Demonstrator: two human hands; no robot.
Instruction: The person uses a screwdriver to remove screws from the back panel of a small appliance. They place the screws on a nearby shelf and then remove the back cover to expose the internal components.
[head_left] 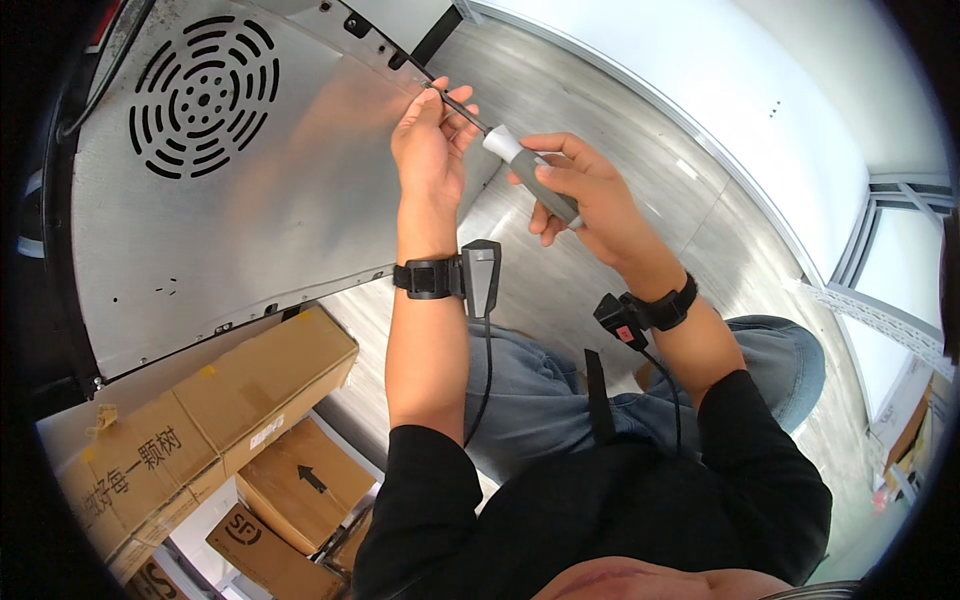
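My right hand (590, 195) is wrapped round the grey handle of a screwdriver (515, 150) with a white collar. Its long dark shaft slants up and left to the edge of a metal panel (330, 190). Close to that edge, my left hand (432, 140) pinches the shaft near its far end between thumb and forefinger, the other fingers loosely curled. The screwdriver's tip, and any screw at it, cannot be made out. Round vent slots (204, 98) are cut into the panel, and small holes and dark brackets (357, 25) line its edges.
Long cardboard box (215, 400) lies below the panel, with smaller cartons (305, 480) beside it. Grey wood-look floor (600, 90) spreads beyond my hands. White panels and a perforated metal rail (880, 318) stand at the right. Each wrist wears a strapped device with a cable.
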